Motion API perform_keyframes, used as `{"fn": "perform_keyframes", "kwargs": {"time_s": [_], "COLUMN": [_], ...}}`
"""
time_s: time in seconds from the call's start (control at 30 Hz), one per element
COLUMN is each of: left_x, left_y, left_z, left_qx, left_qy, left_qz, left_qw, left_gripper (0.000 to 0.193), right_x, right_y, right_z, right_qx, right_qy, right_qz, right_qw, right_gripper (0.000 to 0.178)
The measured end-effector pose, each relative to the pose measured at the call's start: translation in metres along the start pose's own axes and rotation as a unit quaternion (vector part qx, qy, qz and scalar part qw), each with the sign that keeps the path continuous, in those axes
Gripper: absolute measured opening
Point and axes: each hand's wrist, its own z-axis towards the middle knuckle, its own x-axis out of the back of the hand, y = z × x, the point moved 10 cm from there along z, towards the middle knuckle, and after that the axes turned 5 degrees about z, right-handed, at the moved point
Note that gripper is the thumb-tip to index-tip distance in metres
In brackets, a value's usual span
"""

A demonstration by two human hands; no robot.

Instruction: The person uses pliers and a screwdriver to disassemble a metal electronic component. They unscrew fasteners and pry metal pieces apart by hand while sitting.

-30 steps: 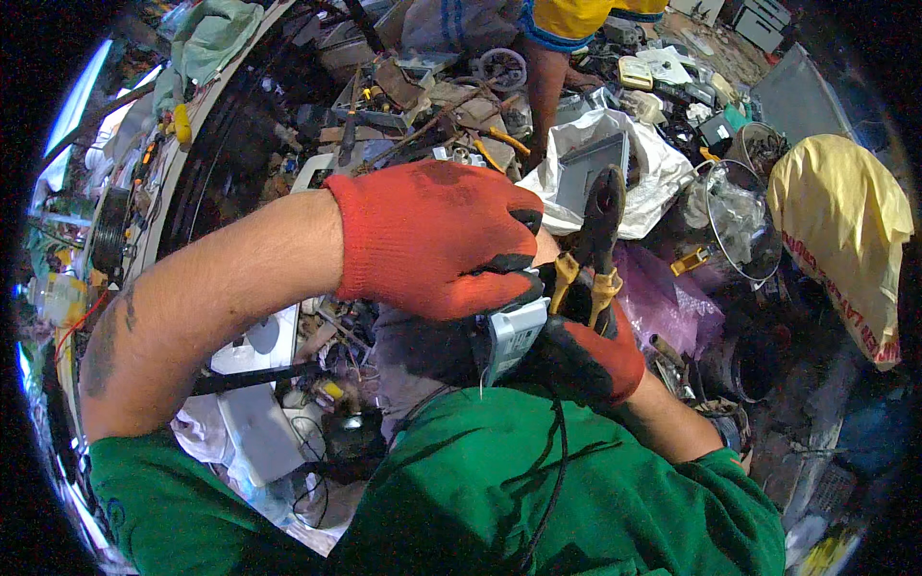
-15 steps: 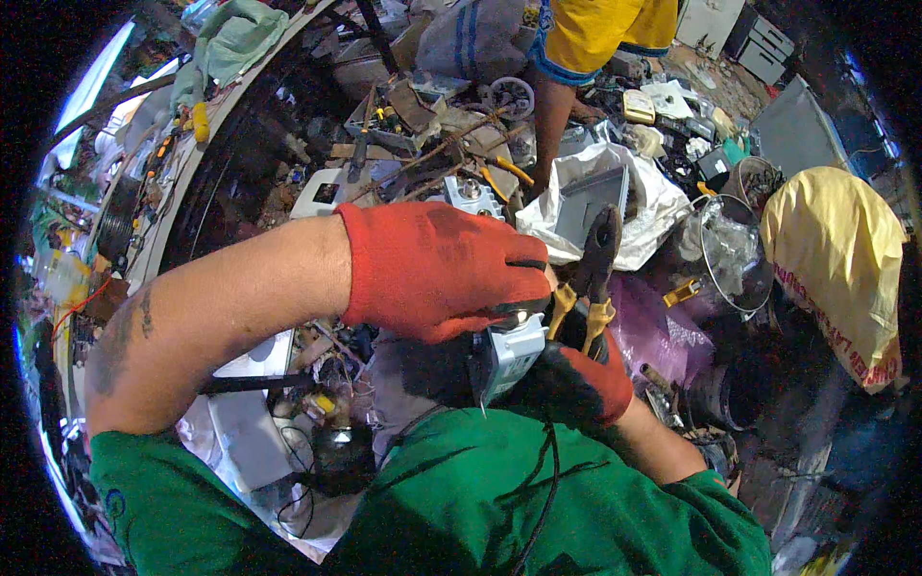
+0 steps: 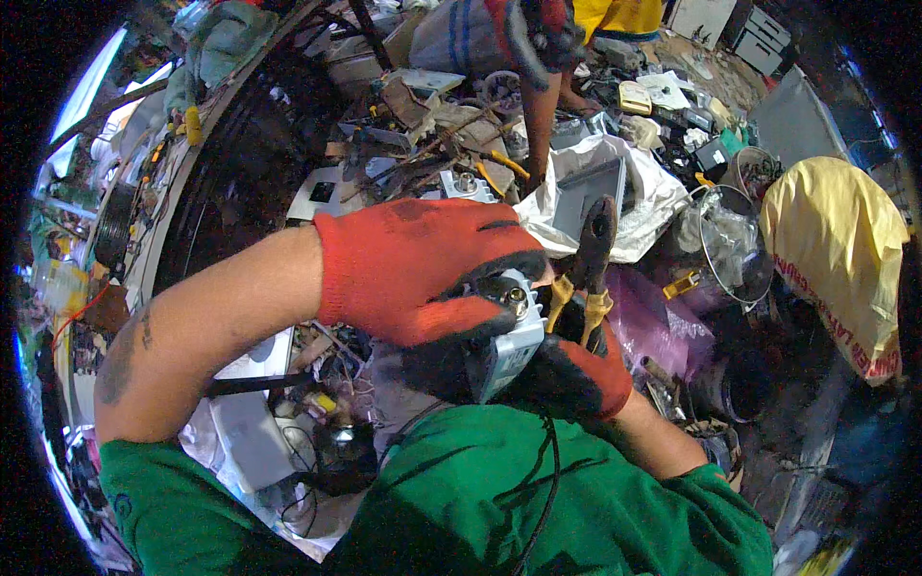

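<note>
My left hand (image 3: 423, 269), in a red glove with dark fingertips, grips a small grey metal box (image 3: 511, 350) with finned edges in front of my chest. A round metal fitting (image 3: 516, 296) shows on its upper end, between thumb and fingers. My right hand (image 3: 597, 374), in a red and black glove, is closed around pliers (image 3: 595, 278) with yellowish handles and dark jaws pointing up. The pliers stand close beside the box; whether they touch it I cannot tell. My right fingers are partly hidden in shadow behind the box.
Ahead, a white sack (image 3: 648, 216) holds a grey tray-like part. Another finned metal box (image 3: 464, 185) lies beyond my left hand. A wire-rimmed bucket (image 3: 709, 252) and a yellow sack (image 3: 836, 250) stand right. A co-worker's gloved hand (image 3: 543, 38) reaches in above scattered scrap.
My left hand has shifted slightly left and its grip has loosened around the fitting, uncovering more of it. The co-worker's gloved hand has come into view at the top.
</note>
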Motion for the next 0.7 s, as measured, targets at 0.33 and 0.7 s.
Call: {"fn": "perform_keyframes", "kwargs": {"time_s": [0.33,0.7], "left_x": [-0.015,-0.008], "left_y": [0.009,0.018], "left_z": [0.012,0.012], "left_qx": [-0.044,-0.097], "left_qy": [-0.095,0.008], "left_qz": [0.075,0.07], "left_qw": [0.992,0.993], "left_gripper": [0.035,0.036], "right_x": [-0.019,-0.003], "right_y": [-0.018,-0.012], "right_z": [-0.005,0.007], "right_qx": [0.025,0.05], "right_qy": [0.009,0.009], "right_qz": [-0.061,-0.028], "right_qw": [0.998,0.998], "right_gripper": [0.054,0.049]}}
